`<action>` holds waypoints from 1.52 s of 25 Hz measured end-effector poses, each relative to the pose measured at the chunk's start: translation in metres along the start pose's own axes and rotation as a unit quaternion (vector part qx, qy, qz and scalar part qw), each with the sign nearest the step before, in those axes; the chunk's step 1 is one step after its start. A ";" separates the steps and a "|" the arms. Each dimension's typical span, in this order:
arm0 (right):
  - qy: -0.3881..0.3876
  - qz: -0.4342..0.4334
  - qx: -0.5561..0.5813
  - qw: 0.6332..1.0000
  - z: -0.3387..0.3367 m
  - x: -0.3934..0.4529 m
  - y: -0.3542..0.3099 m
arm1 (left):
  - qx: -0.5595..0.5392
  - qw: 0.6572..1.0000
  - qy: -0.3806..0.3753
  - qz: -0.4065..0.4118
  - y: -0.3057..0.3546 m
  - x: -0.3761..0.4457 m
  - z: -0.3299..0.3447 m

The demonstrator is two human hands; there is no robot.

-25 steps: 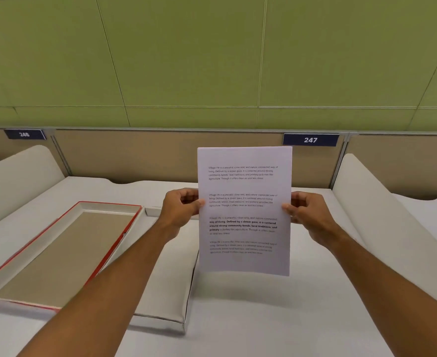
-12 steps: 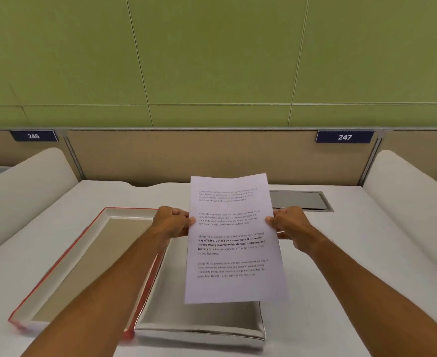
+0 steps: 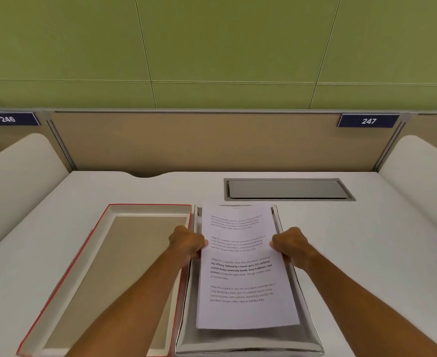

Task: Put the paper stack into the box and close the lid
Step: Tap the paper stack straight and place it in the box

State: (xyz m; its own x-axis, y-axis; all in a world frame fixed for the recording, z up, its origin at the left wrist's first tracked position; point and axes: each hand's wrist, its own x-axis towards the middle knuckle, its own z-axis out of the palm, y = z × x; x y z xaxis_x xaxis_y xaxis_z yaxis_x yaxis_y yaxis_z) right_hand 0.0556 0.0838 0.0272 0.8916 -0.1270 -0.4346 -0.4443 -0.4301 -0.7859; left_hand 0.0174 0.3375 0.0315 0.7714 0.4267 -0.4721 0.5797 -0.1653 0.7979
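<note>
A white paper stack [image 3: 243, 269] with printed text lies nearly flat just above the open white box [image 3: 312, 338]. It covers most of the box's inside. My left hand [image 3: 187, 244] grips the stack's left edge and my right hand [image 3: 290, 247] grips its right edge. The red-edged lid [image 3: 65, 276] lies upside down on the desk, touching the box's left side, with its beige inside showing.
The white desk [image 3: 379, 253] has a grey cable hatch [image 3: 287, 189] behind the box. White curved dividers [image 3: 16, 173] rise at both sides. A beige back panel carries labels 246 and 247 below a green wall.
The stack has gone from upright in front of me to nearly flat over the box, moving down. My view has tilted down and shifted left, so the box now sits centred.
</note>
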 end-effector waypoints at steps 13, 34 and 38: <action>0.043 -0.036 -0.172 0.984 0.016 0.002 0.004 | 0.287 0.955 0.042 0.059 -0.001 0.006 0.028; -0.001 -0.017 -0.155 0.988 0.020 -0.006 -0.005 | -0.021 0.985 -0.133 -0.105 0.014 -0.003 0.025; -0.016 -0.015 -0.143 0.990 0.017 -0.012 -0.006 | -0.014 0.982 -0.146 -0.115 0.013 -0.006 0.021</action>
State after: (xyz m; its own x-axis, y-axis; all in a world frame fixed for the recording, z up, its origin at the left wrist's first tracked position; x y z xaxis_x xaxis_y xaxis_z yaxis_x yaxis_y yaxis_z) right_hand 0.0458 0.1027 0.0293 0.8991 -0.0842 -0.4295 -0.3705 -0.6687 -0.6446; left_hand 0.0256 0.3136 0.0369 0.6659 0.1758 -0.7251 0.7431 -0.0692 0.6656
